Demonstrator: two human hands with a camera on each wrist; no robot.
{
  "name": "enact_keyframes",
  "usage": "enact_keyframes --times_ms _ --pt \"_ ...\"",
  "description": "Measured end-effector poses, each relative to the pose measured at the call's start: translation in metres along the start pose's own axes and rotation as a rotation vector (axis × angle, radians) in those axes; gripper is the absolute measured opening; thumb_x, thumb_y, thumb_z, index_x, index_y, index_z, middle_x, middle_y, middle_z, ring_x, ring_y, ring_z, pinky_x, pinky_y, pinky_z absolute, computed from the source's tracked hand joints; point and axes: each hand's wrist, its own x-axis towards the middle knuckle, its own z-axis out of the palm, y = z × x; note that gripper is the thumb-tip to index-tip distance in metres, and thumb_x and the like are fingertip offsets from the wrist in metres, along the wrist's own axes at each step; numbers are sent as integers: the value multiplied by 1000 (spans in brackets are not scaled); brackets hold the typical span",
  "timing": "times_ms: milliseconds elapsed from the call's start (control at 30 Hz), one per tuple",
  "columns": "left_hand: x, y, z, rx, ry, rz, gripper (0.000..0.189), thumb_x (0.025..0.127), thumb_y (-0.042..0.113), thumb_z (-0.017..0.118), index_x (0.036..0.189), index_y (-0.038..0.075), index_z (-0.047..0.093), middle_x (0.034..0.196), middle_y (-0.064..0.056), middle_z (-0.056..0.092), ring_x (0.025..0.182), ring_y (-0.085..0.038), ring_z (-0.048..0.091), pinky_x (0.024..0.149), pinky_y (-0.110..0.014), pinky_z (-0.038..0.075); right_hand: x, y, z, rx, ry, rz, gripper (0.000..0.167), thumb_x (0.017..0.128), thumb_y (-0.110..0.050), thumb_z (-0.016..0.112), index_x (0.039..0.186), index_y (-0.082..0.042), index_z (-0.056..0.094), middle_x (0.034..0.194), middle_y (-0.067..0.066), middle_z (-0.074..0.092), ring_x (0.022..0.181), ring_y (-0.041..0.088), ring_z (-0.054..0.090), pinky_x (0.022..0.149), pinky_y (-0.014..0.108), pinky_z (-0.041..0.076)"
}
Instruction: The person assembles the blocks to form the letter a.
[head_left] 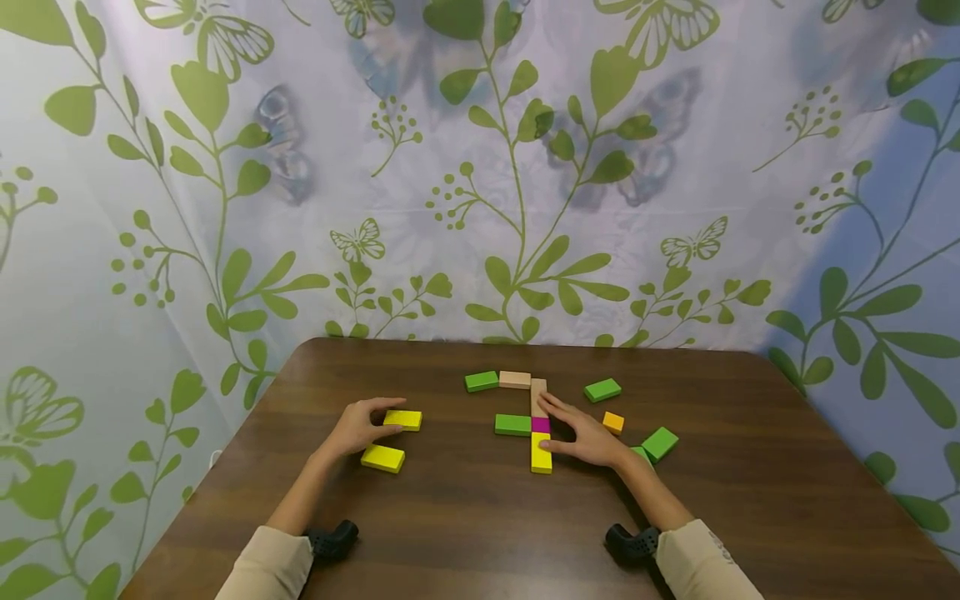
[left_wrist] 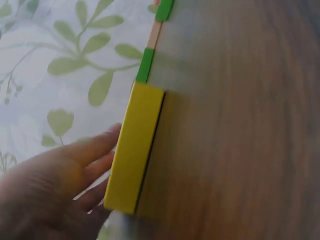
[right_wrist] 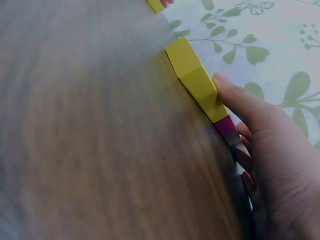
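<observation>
My left hand [head_left: 358, 429] reaches around the farther yellow block [head_left: 405, 419], thumb along its near edge and index finger stretched past its far edge. Closer to me lies a second yellow block [head_left: 383, 458], which partly hides that hand in the left wrist view. At the middle right, my right hand [head_left: 588, 440] rests its thumb on the side of an upright-running yellow block [head_left: 541, 458], as the right wrist view also shows. Its fingertips overlap a beige block [head_left: 538, 387]. Between these two sits a small magenta block [head_left: 540, 425], with a green block [head_left: 513, 425] to its left.
Farther back, a green block [head_left: 482, 382] and a beige block [head_left: 515, 380] continue the layout. Loose on the right lie a green block [head_left: 603, 390], an orange cube [head_left: 613, 423] and another green block [head_left: 660, 444]. A patterned curtain [head_left: 517, 208] hangs behind the brown table [head_left: 465, 533].
</observation>
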Motion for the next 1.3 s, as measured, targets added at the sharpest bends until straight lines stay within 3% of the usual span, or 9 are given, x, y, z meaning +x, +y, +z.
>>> enact_keyframes --times_ms 167,300,500,633,733,900,1300 --pt "-2 -8 0 -4 -25 -16 41 81 20 72 120 11 63 119 -10 61 112 -33 53 93 -52 39 -1 1 0 1 6 -7 79 83 -47 63 146 -15 29 152 4 18 135 30 21 101 59 22" --pt "1 0 5 -20 -4 16 37 81 17 72 117 10 66 114 -9 63 109 -30 56 90 -47 43 -2 3 1 -5 4 -9 79 83 -48 63 146 -14 29 152 4 19 135 30 22 101 59 23" --pt "14 40 30 -130 89 45 36 79 11 72 114 7 66 112 -8 64 105 -26 59 84 -37 49 -4 3 2 4 5 -10 78 83 -47 63 146 -14 30 152 4 19 135 30 22 102 59 23" --pt "20 68 56 -114 137 25 35 79 15 73 112 9 68 108 -7 66 100 -24 61 81 -36 51 -4 2 2 1 9 -10 78 83 -47 63 146 -14 30 152 5 19 135 31 22 101 59 23" --pt "21 79 72 -77 156 -4 34 78 16 74 111 8 69 106 -9 67 98 -24 62 81 -39 50 -3 2 3 -6 7 -14 78 84 -47 63 146 -14 29 152 4 19 135 31 22 101 59 23" --pt "21 81 87 -35 187 -56 32 77 15 76 108 9 70 103 -9 68 95 -24 62 81 -41 50 -1 2 3 -15 -2 -13 78 84 -47 63 146 -14 29 152 3 19 135 30 22 101 58 24" --pt "21 84 93 -30 187 -2 33 77 20 76 108 9 70 104 -6 68 100 -25 60 86 -43 47 -1 -1 0 -14 0 -17 78 83 -46 64 146 -14 29 152 4 19 135 30 22 101 59 24"
